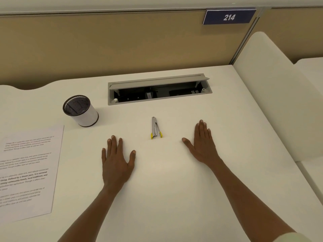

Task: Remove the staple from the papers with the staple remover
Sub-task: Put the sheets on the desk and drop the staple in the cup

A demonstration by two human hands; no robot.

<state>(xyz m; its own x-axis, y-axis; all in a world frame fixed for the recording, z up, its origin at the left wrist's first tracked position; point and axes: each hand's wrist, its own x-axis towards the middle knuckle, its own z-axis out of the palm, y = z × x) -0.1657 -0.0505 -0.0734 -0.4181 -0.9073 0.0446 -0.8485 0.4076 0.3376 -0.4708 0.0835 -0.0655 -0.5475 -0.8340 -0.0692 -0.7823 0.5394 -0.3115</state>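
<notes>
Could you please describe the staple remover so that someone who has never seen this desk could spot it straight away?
Start at the grey open cable hatch sunk into the white desk. Just nearer the person, between the flat left hand and right hand, lies the staple remover. It is the only slim metal tool there, with yellow tips at its near end.

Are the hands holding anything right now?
No, nothing is held. The left hand and the right hand lie flat and open on the desk, with the staple remover untouched between them.

Shiny metal staple remover (pixel 155 127), matt desk (pixel 174 180)
</notes>
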